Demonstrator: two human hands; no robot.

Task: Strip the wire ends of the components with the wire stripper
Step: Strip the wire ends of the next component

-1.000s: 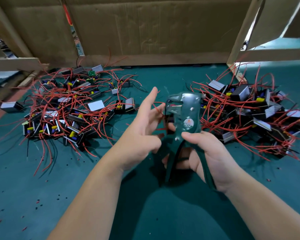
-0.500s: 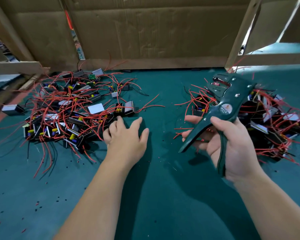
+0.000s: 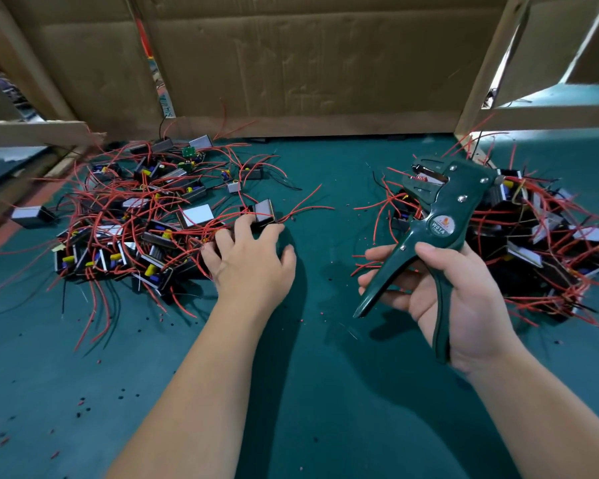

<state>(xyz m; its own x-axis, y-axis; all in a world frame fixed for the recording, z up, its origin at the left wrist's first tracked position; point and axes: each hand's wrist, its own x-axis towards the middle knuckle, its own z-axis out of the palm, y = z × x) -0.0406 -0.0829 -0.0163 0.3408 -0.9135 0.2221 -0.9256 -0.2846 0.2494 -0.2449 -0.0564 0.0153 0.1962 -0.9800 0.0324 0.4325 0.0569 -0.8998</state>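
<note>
Left of centre, at the near edge of the left-hand pile (image 3: 135, 216) of components, my left hand (image 3: 253, 261) lies spread over a small black box component (image 3: 265, 210). The fingertips touch it but have not closed round it. My right hand (image 3: 457, 295), at centre right, is wrapped round the wire stripper (image 3: 443, 216). Its handles are splayed apart and its head points to the upper left, in front of a second pile (image 3: 550, 236) on the green surface (image 3: 325, 375).

I judge these components to be light, with stiff little bodies and thin, springy red leads that snag on their neighbours. I would take one by its box and lift slowly so that others do not drag along, then pinch a lead close to its end.

On the stripper's round badge (image 3: 442, 224) I read "W01A"; the smaller print beneath is too fine to read.
</note>
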